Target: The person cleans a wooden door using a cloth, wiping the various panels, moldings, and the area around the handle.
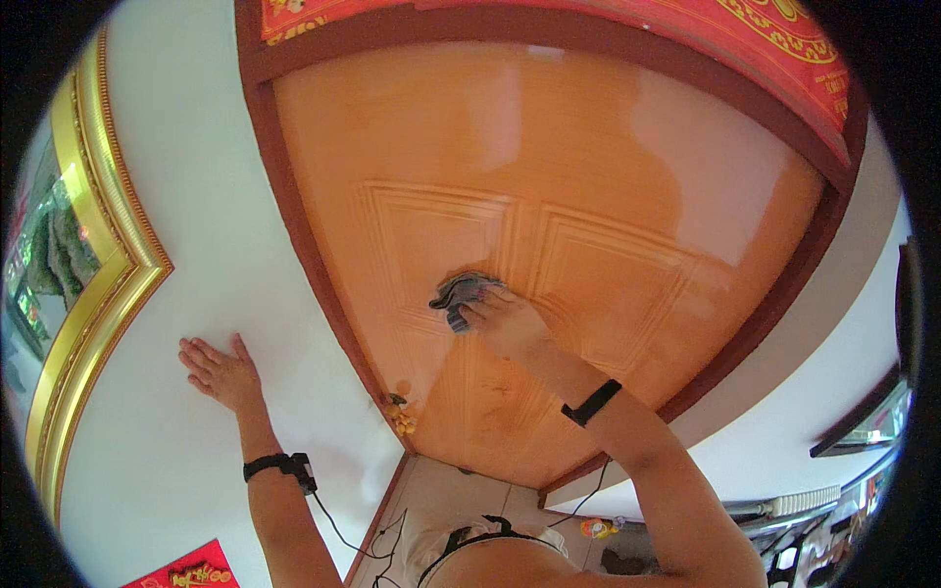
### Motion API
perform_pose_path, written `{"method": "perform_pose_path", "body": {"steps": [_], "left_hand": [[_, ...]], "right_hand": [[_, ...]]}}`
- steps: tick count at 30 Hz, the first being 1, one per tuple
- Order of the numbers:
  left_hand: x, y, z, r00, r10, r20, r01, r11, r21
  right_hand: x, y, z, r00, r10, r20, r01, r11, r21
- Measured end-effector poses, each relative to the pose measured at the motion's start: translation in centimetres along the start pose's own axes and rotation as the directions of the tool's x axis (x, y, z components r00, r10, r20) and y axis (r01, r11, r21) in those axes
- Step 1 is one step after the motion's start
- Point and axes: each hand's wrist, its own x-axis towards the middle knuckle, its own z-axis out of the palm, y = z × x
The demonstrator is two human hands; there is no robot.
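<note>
A bunched dark grey cloth is pressed against an orange-brown panelled wooden door, gripped by my right hand. It touches the door at the left raised panel. My left hand is at the white wall left of the door, holding nothing, with the thumb spread from the fingers; it looks flat against the wall. Each wrist wears a black band, and a cable runs from the left one. Brownish marks show on the lower door.
A dark red frame surrounds the door. On the left wall hangs a gold-framed picture. Red paper with gold print is lower left. A small yellow ornament sits by the frame's lower left. Colourful toys lie on the tiled floor.
</note>
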Motion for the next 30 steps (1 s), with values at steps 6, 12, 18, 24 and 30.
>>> {"method": "perform_pose_path", "body": {"steps": [6,12,18,24,30], "left_hand": [[0.7,1.9,-1.8,0.993,-0.084,0.086,0.085,0.996,-0.003],[1.8,5.2,-5.5,0.928,-0.228,0.296,0.208,0.973,0.098],[1.9,5.6,-1.8,0.963,-0.26,0.07,0.269,0.941,-0.207],[2.0,3.5,-2.4,0.954,-0.255,0.157,0.293,0.904,-0.312],[0.0,7.2,-5.4,0.905,-0.225,0.362,0.414,0.669,-0.618]], "right_hand": [[4.0,5.3,-11.3,0.871,0.144,-0.47,-0.256,0.949,-0.185],[3.4,7.5,-15.9,0.719,0.251,-0.648,-0.46,0.871,-0.173],[-4.8,-2.5,1.8,0.975,0.193,-0.106,-0.175,0.972,0.156],[-5.5,-1.9,0.3,0.987,-0.019,0.157,0.034,0.995,-0.097],[1.7,4.3,-9.6,0.835,0.26,-0.484,-0.343,0.935,-0.089]]}}
